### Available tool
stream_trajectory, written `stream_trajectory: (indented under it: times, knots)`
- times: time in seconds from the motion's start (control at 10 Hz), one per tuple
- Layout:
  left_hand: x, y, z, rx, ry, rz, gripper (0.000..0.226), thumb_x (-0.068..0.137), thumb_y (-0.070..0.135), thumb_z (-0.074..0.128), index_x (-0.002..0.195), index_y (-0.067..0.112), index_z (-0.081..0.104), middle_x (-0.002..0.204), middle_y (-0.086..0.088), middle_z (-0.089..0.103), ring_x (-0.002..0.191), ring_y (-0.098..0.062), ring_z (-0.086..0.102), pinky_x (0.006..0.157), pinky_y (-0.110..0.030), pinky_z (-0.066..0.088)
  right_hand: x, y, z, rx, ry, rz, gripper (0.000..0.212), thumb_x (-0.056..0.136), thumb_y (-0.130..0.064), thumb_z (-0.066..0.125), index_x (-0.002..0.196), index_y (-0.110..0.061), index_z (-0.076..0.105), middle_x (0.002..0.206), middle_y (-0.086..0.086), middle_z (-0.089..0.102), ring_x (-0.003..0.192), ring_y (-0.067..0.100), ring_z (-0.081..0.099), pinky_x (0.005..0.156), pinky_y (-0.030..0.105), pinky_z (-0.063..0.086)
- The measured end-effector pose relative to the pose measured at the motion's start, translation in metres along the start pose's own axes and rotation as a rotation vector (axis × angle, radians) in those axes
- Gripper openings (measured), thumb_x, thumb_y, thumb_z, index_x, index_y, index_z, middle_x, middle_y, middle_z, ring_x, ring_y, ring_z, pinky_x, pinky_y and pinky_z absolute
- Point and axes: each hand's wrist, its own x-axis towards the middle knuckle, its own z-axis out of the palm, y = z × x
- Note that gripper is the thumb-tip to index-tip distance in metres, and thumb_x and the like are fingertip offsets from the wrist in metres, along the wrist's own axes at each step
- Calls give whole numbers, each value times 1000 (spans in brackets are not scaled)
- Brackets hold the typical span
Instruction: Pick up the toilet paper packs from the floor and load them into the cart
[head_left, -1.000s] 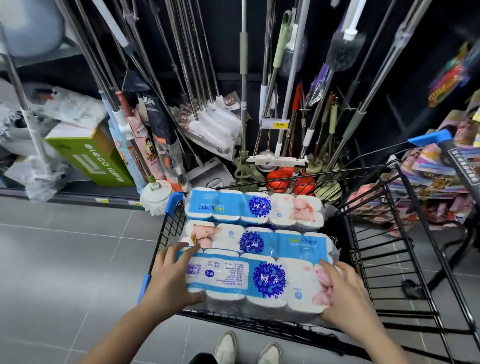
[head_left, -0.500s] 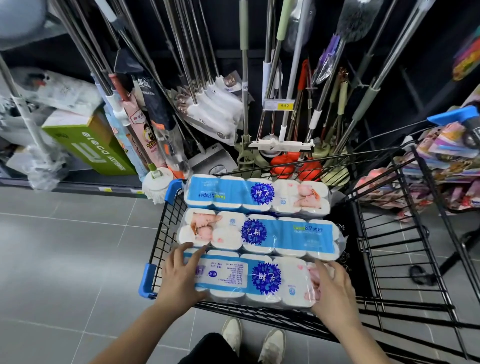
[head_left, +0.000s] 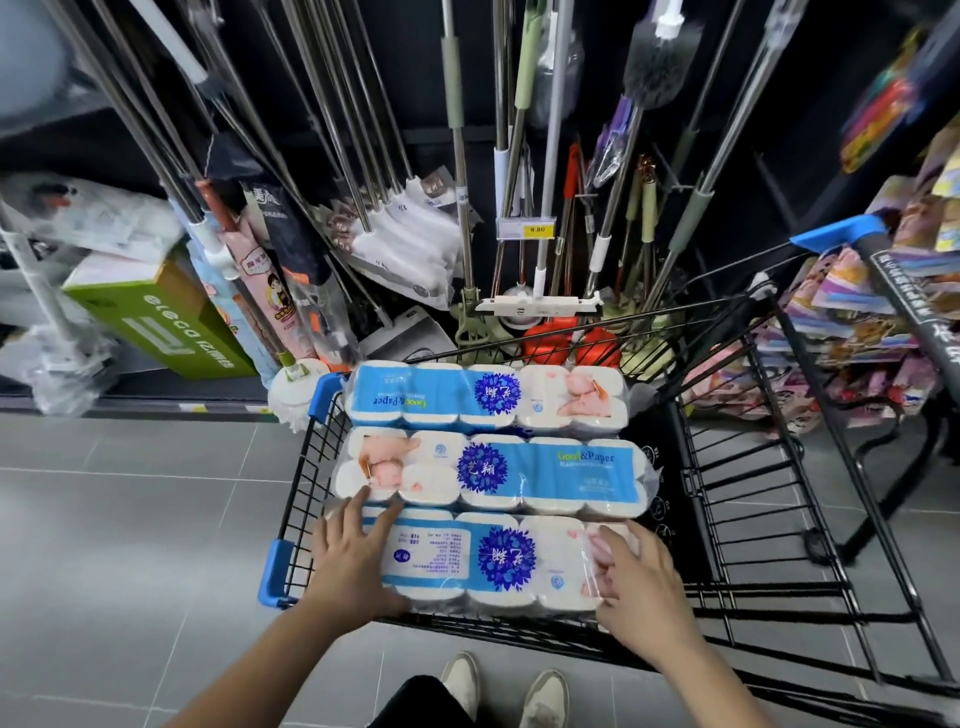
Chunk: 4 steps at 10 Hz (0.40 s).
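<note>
Three toilet paper packs lie side by side in the cart (head_left: 291, 499). The near pack (head_left: 493, 561) sits along the cart's near edge, the middle pack (head_left: 498, 470) touches it, and the far pack (head_left: 483, 395) lies at the far edge. The left hand (head_left: 353, 561) grips the near pack's left end, fingers spread over its top and reaching the middle pack. The right hand (head_left: 639, 582) clasps its right end, fingers half open. Two shoes (head_left: 462, 680) stand on the grey floor (head_left: 130, 545) below. Mops (head_left: 395, 244) lean on the shelf beyond.
</note>
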Motion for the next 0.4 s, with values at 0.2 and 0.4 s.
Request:
stream_trajectory:
  times: [0.2, 0.4]
  knots:
    - [-4, 16, -15, -86, 15, 34, 117, 65, 85, 66, 159, 40, 12, 168, -8, 3, 154, -34, 5, 125, -54, 8, -4, -7, -15, 149, 15, 20, 76, 82, -30, 71, 151, -31, 38, 155, -1, 31, 137, 23, 43, 113, 34, 38]
    - [9, 45, -53, -139, 110, 125, 106, 74, 76, 69, 159, 39, 16, 167, -3, 9, 154, -31, 11, 125, -52, 13, -1, -8, -50, 336, 232, 18, 72, 89, -32, 71, 152, -21, 40, 146, 0, 45, 132, 20, 50, 108, 30, 40]
